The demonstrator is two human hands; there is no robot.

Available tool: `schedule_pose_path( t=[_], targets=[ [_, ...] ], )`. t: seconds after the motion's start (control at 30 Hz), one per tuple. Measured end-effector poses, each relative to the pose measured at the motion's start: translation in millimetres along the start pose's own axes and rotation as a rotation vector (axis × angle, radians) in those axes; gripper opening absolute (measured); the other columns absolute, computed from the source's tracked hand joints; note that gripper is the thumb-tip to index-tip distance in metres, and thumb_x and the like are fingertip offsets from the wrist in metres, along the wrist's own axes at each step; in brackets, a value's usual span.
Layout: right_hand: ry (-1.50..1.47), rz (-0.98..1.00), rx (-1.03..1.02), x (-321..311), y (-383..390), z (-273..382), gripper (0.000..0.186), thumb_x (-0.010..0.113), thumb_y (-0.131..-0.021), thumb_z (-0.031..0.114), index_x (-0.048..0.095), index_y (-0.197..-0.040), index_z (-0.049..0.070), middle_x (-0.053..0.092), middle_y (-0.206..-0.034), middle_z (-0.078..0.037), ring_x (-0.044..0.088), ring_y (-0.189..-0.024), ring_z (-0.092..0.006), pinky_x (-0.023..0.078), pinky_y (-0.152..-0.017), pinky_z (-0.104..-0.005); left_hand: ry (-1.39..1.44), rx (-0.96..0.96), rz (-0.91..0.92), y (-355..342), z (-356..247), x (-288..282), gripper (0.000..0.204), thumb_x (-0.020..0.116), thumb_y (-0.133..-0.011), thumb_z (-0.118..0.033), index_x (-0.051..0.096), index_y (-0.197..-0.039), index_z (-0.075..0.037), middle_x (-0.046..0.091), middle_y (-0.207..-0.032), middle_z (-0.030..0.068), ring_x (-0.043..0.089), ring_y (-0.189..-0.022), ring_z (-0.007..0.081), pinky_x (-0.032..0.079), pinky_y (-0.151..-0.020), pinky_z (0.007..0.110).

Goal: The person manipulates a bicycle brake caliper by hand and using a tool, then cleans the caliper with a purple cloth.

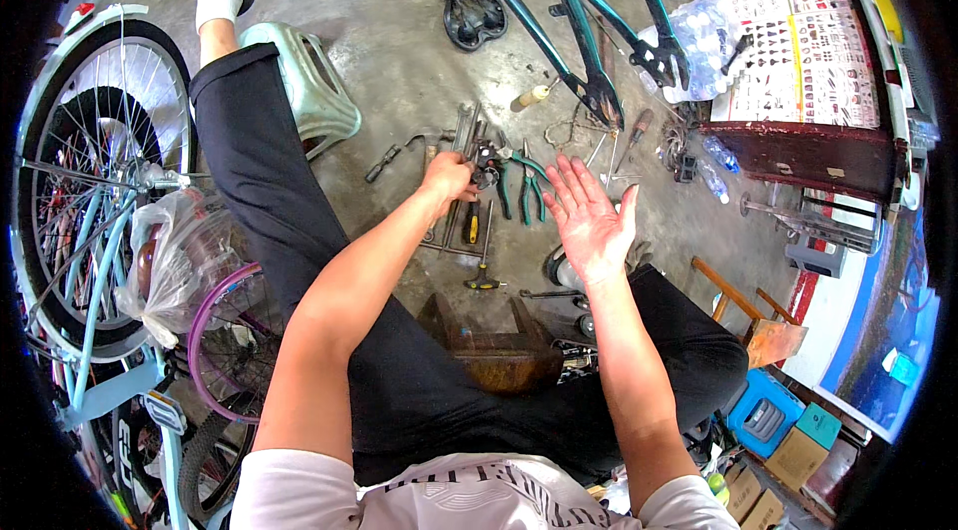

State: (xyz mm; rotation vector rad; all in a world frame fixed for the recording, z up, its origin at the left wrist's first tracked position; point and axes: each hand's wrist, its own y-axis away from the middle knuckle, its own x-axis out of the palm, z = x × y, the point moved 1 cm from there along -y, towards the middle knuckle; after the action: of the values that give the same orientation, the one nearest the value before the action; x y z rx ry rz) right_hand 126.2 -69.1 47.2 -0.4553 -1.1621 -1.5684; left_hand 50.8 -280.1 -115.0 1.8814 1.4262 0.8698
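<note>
My left hand (pixel 449 178) is closed, fingers curled round a small dark metal part (pixel 485 171) whose exact kind I cannot make out. Palm up, my right hand (pixel 591 226) is open, its fingers stretched out and nothing on it. Between the hands, green-handled pliers (pixel 532 199) lie on the floor. Wrenches (pixel 462 128) are just beyond my left hand. Nearer to me are a yellow-and-black screwdriver (pixel 471 224) and another tool with a yellow-and-black handle (pixel 484 280).
A teal bike frame (pixel 574 21) stands ahead, with a black saddle (pixel 467 16) beside it. At left are a green stool (pixel 309 91) and a bicycle wheel (pixel 100 151). A dark red cabinet (pixel 813 156) stands right. A wooden stool (pixel 499 370) sits between my legs.
</note>
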Motion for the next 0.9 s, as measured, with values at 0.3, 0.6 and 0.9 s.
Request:
schedule_pose_path(
  t=[0.3,0.6,0.9],
  targets=[
    [-0.022,-0.065,-0.019,-6,10,3,0.098,0.032,-0.099,0.078,0.046,-0.152,-0.003,0.040,-0.162,-0.021,0.036,-0.151,-0.0378,0.028,-0.124,-0.0529,-0.183,-0.069,-0.058,-19,39,-6,0.024,0.054,-0.101,-0.014,0.066,-0.108,0.006,0.074,-0.090,0.0157,0.076,-0.072,0.0246,0.063,-0.058,0.037],
    [-0.009,-0.218,-0.019,-26,14,-17,0.091,0.038,-0.102,0.071,0.040,-0.154,-0.003,0.041,-0.161,-0.021,0.039,-0.149,-0.0387,0.033,-0.120,-0.0520,-0.245,-0.123,0.006,-28,71,-11,0.034,0.055,-0.106,-0.018,0.060,-0.131,0.004,0.072,-0.099,0.0151,0.075,-0.072,0.0279,0.063,-0.058,0.039],
    [0.089,-0.217,-0.002,-48,16,-21,0.089,0.040,-0.102,0.070,0.036,-0.157,-0.001,0.041,-0.161,-0.021,0.043,-0.146,-0.0382,0.037,-0.117,-0.0513,-0.745,0.041,-0.161,-31,79,-2,0.039,0.067,-0.096,-0.024,0.068,-0.131,-0.005,0.075,-0.113,0.0163,0.075,-0.093,0.0315,0.060,-0.076,0.043]
  ],
)
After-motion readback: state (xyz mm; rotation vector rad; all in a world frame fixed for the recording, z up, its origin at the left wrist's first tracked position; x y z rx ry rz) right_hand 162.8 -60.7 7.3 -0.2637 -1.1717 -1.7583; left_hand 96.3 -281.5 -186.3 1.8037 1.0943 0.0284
